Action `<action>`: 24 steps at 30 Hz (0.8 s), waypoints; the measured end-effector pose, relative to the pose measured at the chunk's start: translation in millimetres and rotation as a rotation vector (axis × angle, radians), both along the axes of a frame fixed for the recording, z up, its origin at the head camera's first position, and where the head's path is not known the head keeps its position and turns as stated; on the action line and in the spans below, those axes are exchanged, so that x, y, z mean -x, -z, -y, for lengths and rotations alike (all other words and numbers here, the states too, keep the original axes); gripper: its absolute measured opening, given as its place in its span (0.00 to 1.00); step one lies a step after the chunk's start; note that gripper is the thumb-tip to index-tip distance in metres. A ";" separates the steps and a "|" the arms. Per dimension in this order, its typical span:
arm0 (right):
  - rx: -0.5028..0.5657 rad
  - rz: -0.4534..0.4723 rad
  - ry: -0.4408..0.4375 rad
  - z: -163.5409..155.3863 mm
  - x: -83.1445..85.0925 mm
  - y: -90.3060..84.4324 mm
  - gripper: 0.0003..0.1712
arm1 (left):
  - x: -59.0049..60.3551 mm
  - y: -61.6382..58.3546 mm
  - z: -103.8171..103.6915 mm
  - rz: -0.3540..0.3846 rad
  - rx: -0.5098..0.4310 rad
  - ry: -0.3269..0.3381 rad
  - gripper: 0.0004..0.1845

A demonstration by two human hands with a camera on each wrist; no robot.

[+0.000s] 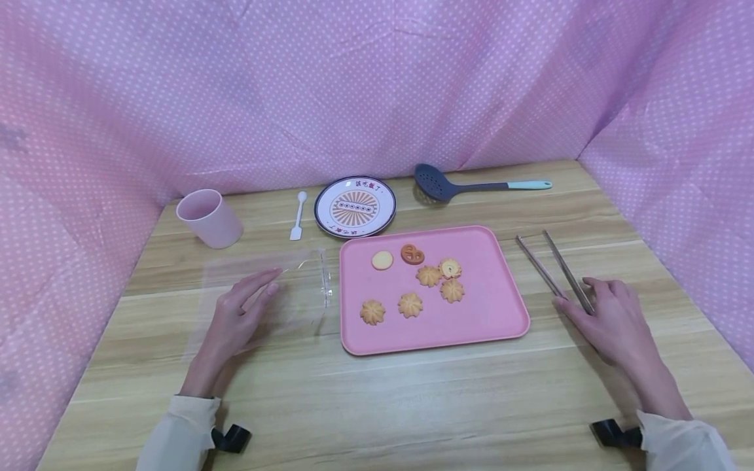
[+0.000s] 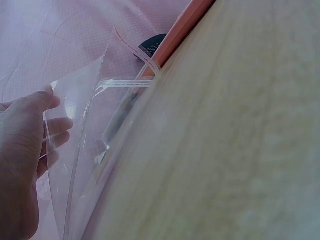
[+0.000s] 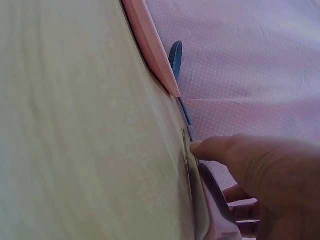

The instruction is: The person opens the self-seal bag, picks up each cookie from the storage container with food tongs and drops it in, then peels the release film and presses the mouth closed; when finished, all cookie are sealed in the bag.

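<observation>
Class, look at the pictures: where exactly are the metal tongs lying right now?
In the head view, the metal tongs lie on the wooden table right of the pink tray, with the right hand touching their near end.

Bag point(image 1: 265, 294) left of tray point(image 1: 501, 314) — tongs point(image 1: 554, 265) right

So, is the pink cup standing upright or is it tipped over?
Upright. In the head view the pink cup stands on its base on the table, its open rim facing up.

A clear plastic bag point(image 1: 265, 294) lies flat on the tabletop point(image 1: 377, 392), just left of the pink tray point(image 1: 495, 307). Metal tongs point(image 1: 556, 271) lie to the tray's right, arms spread, tips pointing away.
</observation>
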State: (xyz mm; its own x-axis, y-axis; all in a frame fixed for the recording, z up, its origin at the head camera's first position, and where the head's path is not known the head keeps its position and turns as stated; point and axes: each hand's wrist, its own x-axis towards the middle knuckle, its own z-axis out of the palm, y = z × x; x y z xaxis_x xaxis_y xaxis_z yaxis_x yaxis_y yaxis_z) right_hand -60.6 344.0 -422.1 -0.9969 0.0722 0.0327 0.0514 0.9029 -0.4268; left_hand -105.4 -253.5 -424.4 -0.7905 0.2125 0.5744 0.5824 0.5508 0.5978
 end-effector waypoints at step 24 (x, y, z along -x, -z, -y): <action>0.004 -0.046 0.033 5.1 3.6 4.6 0.40 | -0.2 -1.4 -0.5 -0.011 0.007 0.009 0.23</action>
State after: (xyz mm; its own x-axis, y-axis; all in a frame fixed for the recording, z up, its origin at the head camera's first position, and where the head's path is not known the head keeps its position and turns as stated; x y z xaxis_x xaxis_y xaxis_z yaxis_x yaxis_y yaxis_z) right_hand -64.2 338.8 -426.7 -0.9913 0.1051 0.0786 0.0610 0.8992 -0.4333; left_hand -105.2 -253.0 -423.0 -0.7823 0.2237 0.5813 0.5939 0.5495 0.5877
